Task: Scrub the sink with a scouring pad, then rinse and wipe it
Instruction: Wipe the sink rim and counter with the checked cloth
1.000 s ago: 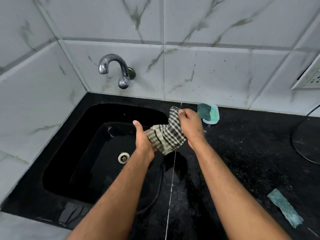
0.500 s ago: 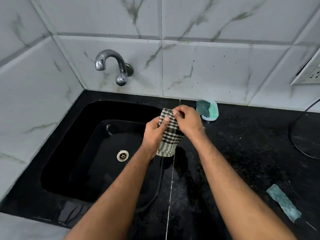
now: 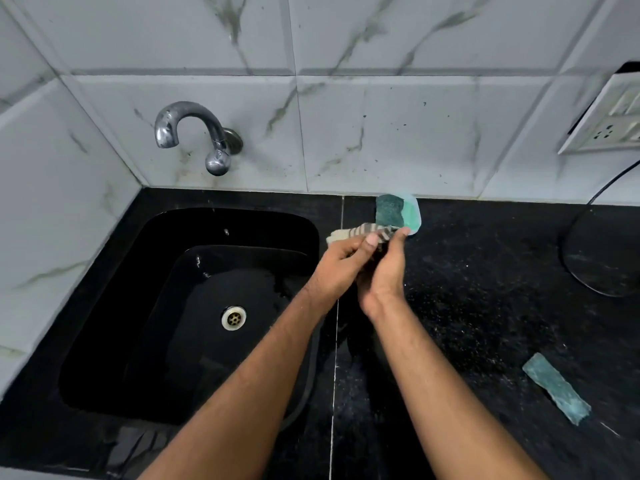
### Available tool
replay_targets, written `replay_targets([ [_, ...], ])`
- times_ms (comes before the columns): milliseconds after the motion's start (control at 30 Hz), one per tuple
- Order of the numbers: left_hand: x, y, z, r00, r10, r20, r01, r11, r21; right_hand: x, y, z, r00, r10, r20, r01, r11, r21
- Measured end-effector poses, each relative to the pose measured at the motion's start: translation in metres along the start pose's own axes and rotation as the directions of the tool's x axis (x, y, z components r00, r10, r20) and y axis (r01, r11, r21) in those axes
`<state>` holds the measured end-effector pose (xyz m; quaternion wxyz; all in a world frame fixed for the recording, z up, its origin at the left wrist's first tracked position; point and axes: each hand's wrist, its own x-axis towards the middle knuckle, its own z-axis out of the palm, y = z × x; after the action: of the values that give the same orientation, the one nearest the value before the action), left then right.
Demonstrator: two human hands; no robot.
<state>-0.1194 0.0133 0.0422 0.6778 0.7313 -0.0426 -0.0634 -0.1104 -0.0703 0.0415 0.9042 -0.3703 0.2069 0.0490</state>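
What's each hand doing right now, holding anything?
Left hand: fingers curled round the checked cloth, gripping it.
Right hand: also holds the cloth, thumb pinching its far end.
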Motion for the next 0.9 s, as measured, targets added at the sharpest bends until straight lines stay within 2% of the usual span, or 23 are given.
replay_targets([
  [67, 0.002, 0.016, 0.009, 0.993, -0.024, 0.118, 0.038, 0.992, -0.123, 0.006, -0.005, -0.002, 0.989, -0.137, -0.061, 0.138, 0.990, 0.020],
  [133, 0.007, 0.023, 0.018, 0.981, -0.072, 0.182, 0.116, 0.963, -0.244, 0.011, -0.007, -0.012, 0.925, -0.374, -0.066, 0.352, 0.910, -0.220],
  [167, 0.010, 0.022, 0.021, 0.980, -0.095, 0.177, 0.148, 0.937, -0.317, 0.011, -0.010, -0.018, 0.855, -0.518, -0.023, 0.464, 0.785, -0.411],
  [200, 0.012, 0.020, 0.021, 0.982, -0.124, 0.139, 0.169, 0.910, -0.380, 0.011, -0.012, -0.022, 0.779, -0.623, 0.072, 0.542, 0.611, -0.577],
  [233, 0.013, 0.015, 0.019, 0.984, -0.164, 0.069, 0.178, 0.886, -0.429, 0.013, -0.011, -0.028, 0.736, -0.650, 0.191, 0.564, 0.431, -0.704],
  [267, 0.015, 0.008, 0.016, 0.976, -0.217, -0.021, 0.185, 0.876, -0.445, 0.013, -0.012, -0.030, 0.737, -0.608, 0.295, 0.542, 0.271, -0.795],
  [300, 0.014, 0.001, 0.012, 0.955, -0.269, -0.123, 0.195, 0.886, -0.421, 0.014, -0.009, -0.033, 0.780, -0.509, 0.363, 0.485, 0.126, -0.866],
  [367, 0.011, -0.021, 0.003, 0.866, -0.362, -0.346, 0.301, 0.929, -0.217, 0.017, 0.003, -0.039, 0.900, -0.233, 0.369, 0.343, -0.145, -0.928],
  [400, 0.007, -0.035, -0.001, 0.796, -0.384, -0.468, 0.396, 0.915, -0.079, 0.019, 0.011, -0.045, 0.931, -0.142, 0.337, 0.293, -0.259, -0.920],
  [433, 0.004, -0.049, -0.006, 0.724, -0.398, -0.563, 0.493, 0.870, 0.019, 0.020, 0.018, -0.050, 0.937, -0.116, 0.329, 0.272, -0.348, -0.897],
  [467, 0.001, -0.060, -0.010, 0.685, -0.400, -0.609, 0.553, 0.829, 0.077, 0.023, 0.024, -0.055, 0.927, -0.132, 0.351, 0.270, -0.412, -0.870],
  [500, 0.000, -0.070, -0.014, 0.682, -0.377, -0.626, 0.571, 0.810, 0.134, 0.025, 0.029, -0.060, 0.902, -0.166, 0.399, 0.290, -0.452, -0.843],
  [567, 0.000, -0.079, -0.017, 0.743, -0.268, -0.613, 0.512, 0.817, 0.264, 0.034, 0.034, -0.067, 0.840, -0.210, 0.500, 0.359, -0.477, -0.803],
  [667, 0.007, -0.078, -0.018, 0.818, -0.166, -0.551, 0.421, 0.825, 0.376, 0.049, 0.042, -0.070, 0.772, -0.135, 0.621, 0.484, -0.508, -0.713],
  [733, 0.012, -0.082, -0.019, 0.821, -0.178, -0.542, 0.412, 0.842, 0.348, 0.055, 0.048, -0.072, 0.789, -0.051, 0.612, 0.508, -0.505, -0.697],
  [800, 0.018, -0.086, -0.024, 0.780, -0.228, -0.583, 0.457, 0.844, 0.280, 0.057, 0.056, -0.072, 0.842, 0.018, 0.540, 0.479, -0.487, -0.731],
  [900, 0.022, -0.093, -0.035, 0.766, -0.219, -0.604, 0.485, 0.814, 0.320, 0.056, 0.067, -0.069, 0.892, 0.039, 0.451, 0.401, -0.532, -0.746],
])
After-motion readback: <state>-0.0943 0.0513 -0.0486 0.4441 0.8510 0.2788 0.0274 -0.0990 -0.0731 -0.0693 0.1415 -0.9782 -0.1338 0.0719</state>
